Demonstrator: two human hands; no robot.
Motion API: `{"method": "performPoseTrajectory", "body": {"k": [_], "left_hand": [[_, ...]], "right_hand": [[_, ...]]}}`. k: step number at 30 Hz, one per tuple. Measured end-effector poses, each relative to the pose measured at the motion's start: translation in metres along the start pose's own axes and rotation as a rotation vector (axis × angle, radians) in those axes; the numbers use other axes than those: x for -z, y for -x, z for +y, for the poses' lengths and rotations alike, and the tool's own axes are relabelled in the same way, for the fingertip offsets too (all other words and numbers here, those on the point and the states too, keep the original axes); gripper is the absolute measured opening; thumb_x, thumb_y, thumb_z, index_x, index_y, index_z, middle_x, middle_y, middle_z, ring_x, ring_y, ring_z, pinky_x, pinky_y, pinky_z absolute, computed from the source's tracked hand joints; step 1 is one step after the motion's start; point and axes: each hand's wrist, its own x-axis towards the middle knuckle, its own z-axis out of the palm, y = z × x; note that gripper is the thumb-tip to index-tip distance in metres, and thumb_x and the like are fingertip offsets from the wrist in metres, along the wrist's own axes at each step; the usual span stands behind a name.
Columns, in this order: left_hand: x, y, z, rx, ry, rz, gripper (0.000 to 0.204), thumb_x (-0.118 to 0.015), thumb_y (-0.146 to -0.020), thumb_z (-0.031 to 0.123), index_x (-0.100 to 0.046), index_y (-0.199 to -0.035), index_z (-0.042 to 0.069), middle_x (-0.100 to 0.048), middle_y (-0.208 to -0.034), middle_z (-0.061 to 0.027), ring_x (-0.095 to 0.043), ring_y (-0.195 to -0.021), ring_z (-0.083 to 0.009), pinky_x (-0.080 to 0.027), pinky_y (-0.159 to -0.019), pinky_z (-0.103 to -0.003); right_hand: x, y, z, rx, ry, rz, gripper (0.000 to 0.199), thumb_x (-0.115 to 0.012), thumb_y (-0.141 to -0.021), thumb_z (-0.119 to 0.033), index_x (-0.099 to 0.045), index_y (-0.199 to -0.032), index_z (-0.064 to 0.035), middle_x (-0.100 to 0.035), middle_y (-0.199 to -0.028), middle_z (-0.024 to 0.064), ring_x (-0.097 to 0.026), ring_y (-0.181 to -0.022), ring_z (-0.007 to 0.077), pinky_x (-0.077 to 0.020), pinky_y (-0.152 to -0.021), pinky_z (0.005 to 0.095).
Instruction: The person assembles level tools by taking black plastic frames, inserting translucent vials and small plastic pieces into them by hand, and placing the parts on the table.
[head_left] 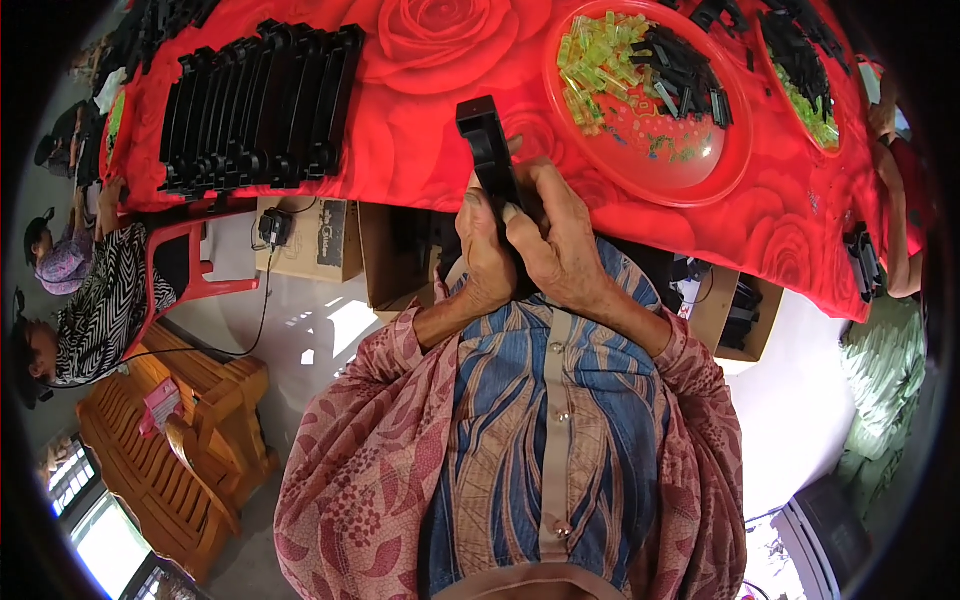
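Observation:
Between my two hands, close to my body at the table's near edge, is a long black plastic part [487,145] with a square end and a notched side. My left hand [482,245] wraps round its lower left side. On the right side, my right hand [553,225] grips it, thumb pressed against the black surface. The part's lower end is hidden by my hands. A row of similar black plastic parts [262,105] stands packed together at the left of the table. To the right lies a red round tray [690,185] with yellow-green clear pieces [600,60] and small black strips [683,70].
A red rose-patterned cloth [440,50] covers the table. Under it stand cardboard boxes [340,240], one with a black device [274,226] and cable on top. Another tray [800,80] is at far right. People sit at both sides. A wooden bench [170,470] is at lower left.

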Motion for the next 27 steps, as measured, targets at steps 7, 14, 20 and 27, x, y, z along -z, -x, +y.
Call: {"method": "performPoseTrajectory", "body": {"k": [7,14,20,27], "left_hand": [[-0.001,-0.001,-0.004,0.015,0.025,0.039,0.063,-0.022,-0.104,0.048,-0.043,-0.139,0.0,-0.059,-0.113,-0.0078,-0.057,-0.096,-0.0143,-0.046,-0.085,-0.028],[-0.005,-0.005,-0.005,0.058,0.119,0.052,0.055,-0.031,-0.105,0.041,-0.041,-0.14,0.0,-0.058,-0.113,-0.0082,-0.056,-0.101,-0.0149,-0.045,-0.089,-0.028],[0.003,-0.001,0.023,0.167,0.137,-0.059,0.042,-0.059,-0.094,0.011,-0.037,-0.13,0.002,-0.06,-0.107,-0.0105,-0.057,-0.092,-0.0116,-0.046,-0.082,-0.025],[0.01,0.001,0.018,0.11,-0.16,0.062,0.039,-0.068,-0.085,-0.002,-0.044,-0.115,0.001,-0.064,-0.1,-0.0101,-0.061,-0.089,-0.0122,-0.05,-0.077,-0.025]], "right_hand": [[0.0,-0.001,0.005,0.019,0.022,-0.018,0.028,-0.055,-0.085,-0.013,-0.045,-0.104,0.0046,-0.048,-0.091,0.0209,-0.052,-0.084,0.0365,-0.0426,-0.075,0.0431],[0.005,-0.005,0.009,0.021,-0.046,0.016,0.024,-0.055,-0.087,-0.01,-0.05,-0.106,0.0048,-0.053,-0.093,0.0206,-0.056,-0.084,0.0345,-0.0452,-0.077,0.0392],[0.018,-0.004,0.01,0.169,-0.021,0.136,0.016,-0.053,-0.09,-0.001,-0.056,-0.104,0.0066,-0.056,-0.095,0.0157,-0.057,-0.085,0.0227,-0.046,-0.075,0.0301],[0.019,0.015,0.001,-0.157,-0.348,0.294,0.017,-0.058,-0.095,-0.003,-0.061,-0.11,0.0028,-0.056,-0.097,0.0042,-0.056,-0.086,0.0095,-0.0478,-0.075,0.0228]]}}
